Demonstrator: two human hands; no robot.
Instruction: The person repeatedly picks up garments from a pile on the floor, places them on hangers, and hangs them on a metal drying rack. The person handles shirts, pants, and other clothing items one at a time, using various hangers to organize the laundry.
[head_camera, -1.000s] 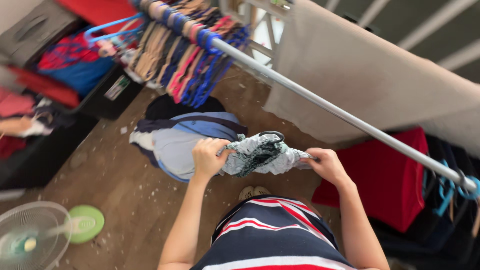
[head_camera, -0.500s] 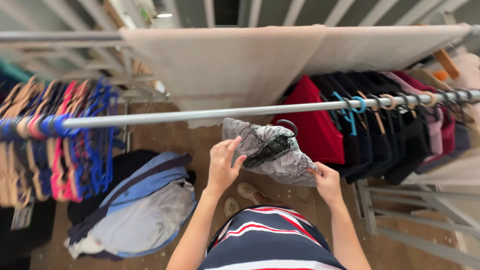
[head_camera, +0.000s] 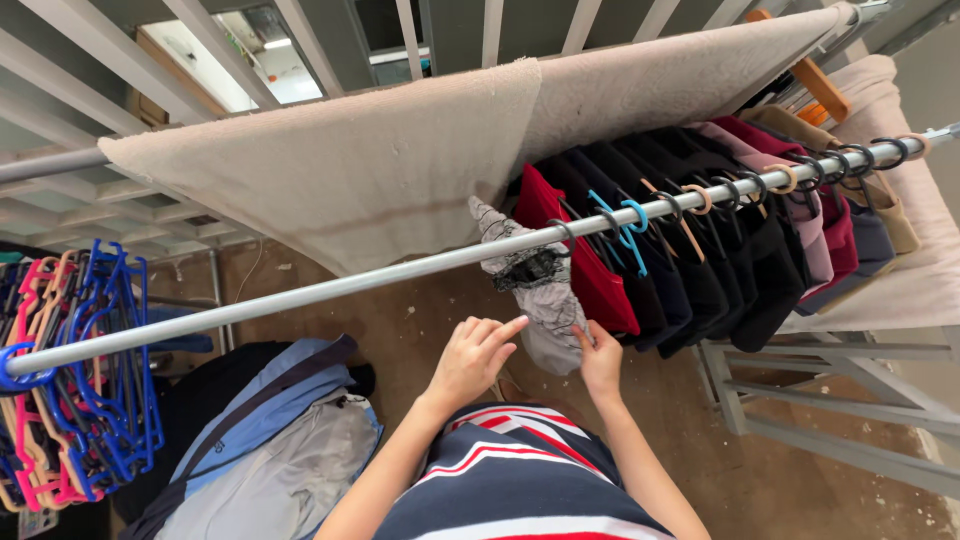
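Observation:
A grey patterned garment (head_camera: 540, 295) hangs by a dark hanger hook (head_camera: 562, 232) on the metal rail (head_camera: 330, 287), just left of a red garment (head_camera: 580, 260). My right hand (head_camera: 600, 358) pinches the garment's lower edge. My left hand (head_camera: 473, 360) hovers beside it with fingers spread, holding nothing; whether a fingertip touches the cloth I cannot tell.
Dark and maroon clothes (head_camera: 740, 230) fill the rail's right part. Empty blue and pink hangers (head_camera: 70, 390) bunch at its left end. A beige towel (head_camera: 390, 160) drapes over a railing behind. A blue-grey cloth pile (head_camera: 280, 440) lies on the floor.
The garment went from held in both hands below the rail to hanging on it by its hook. My left hand let go; my right hand slid down to the hem.

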